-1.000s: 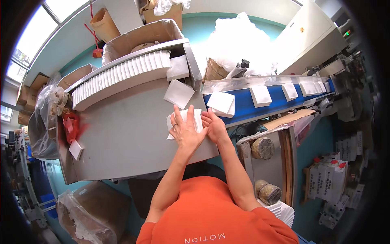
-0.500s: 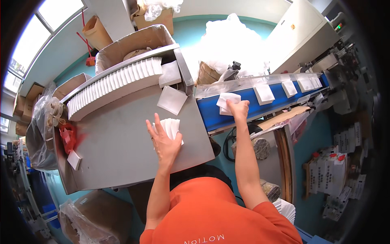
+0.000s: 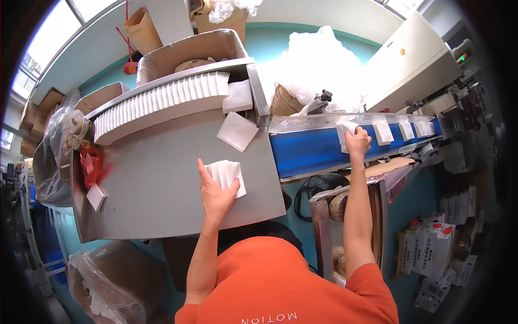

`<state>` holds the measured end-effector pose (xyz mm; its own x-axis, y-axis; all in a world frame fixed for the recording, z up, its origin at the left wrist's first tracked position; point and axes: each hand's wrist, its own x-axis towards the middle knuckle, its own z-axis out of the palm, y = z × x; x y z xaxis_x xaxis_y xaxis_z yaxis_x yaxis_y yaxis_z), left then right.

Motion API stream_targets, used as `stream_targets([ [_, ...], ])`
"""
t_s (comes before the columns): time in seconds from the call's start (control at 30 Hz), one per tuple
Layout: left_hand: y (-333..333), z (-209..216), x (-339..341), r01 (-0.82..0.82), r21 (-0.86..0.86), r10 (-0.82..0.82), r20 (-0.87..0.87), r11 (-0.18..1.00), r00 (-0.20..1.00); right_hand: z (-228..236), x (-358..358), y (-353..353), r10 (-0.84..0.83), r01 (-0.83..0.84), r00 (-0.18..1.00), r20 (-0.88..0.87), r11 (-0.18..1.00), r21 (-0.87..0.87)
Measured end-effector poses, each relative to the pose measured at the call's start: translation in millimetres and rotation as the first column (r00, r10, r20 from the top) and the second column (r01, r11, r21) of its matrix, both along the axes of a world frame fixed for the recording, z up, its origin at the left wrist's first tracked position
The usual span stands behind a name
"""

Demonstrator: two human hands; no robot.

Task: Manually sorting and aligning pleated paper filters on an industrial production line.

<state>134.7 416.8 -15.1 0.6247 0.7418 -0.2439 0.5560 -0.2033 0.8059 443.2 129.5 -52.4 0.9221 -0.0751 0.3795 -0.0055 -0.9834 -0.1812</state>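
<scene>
My left hand (image 3: 216,191) lies flat with spread fingers on a small fanned stack of white packets (image 3: 226,174) on the grey metal table (image 3: 162,189). My right hand (image 3: 357,143) reaches out over the blue conveyor belt (image 3: 310,151) and holds a white packet (image 3: 344,131) against the belt. Further right on the belt lie several more white packets (image 3: 402,129), spaced apart. One loose white packet (image 3: 237,131) rests on the table near the belt's left end.
A long curved row of white packets (image 3: 156,102) stands in a tray at the table's far side, with a cardboard box (image 3: 189,51) behind it. A white machine (image 3: 415,65) stands at the belt's right end. Plastic bags (image 3: 59,151) hang at the left.
My right hand left the stack on the table and carried a packet rightward onto the blue belt, moving further along it. My left hand stayed on the stack.
</scene>
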Motion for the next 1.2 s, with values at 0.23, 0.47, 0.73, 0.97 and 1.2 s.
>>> stream_targets([
  [0.23,-20.1,-5.3,15.1,0.044,0.097,-0.049,0.047,0.994,0.998,38.6,-181.2,128.0,0.682,-0.518,0.719,-0.136,0.656,0.550],
  [0.47,-17.5,-19.9,6.9,-0.058,0.035,0.053,0.119,0.998,0.991,7.8,-224.4,141.1,0.788,-0.560,0.609,-0.094,0.511,0.652],
  [0.73,-15.3,-23.5,-1.5,0.150,-0.289,-0.087,0.218,0.946,0.972,-5.7,-212.4,154.7,0.750,-0.122,0.578,-0.322,0.469,0.875],
  [0.97,-17.4,-28.2,-5.3,0.125,-0.220,-0.076,0.218,0.968,0.973,-26.9,-218.4,120.3,0.887,0.758,0.296,-0.354,0.007,0.652],
  [1.2,-15.4,-13.3,10.3,0.194,-0.342,-0.111,0.248,0.919,0.962,-31.6,-205.4,114.6,0.915,0.747,0.244,-0.320,0.033,0.664],
])
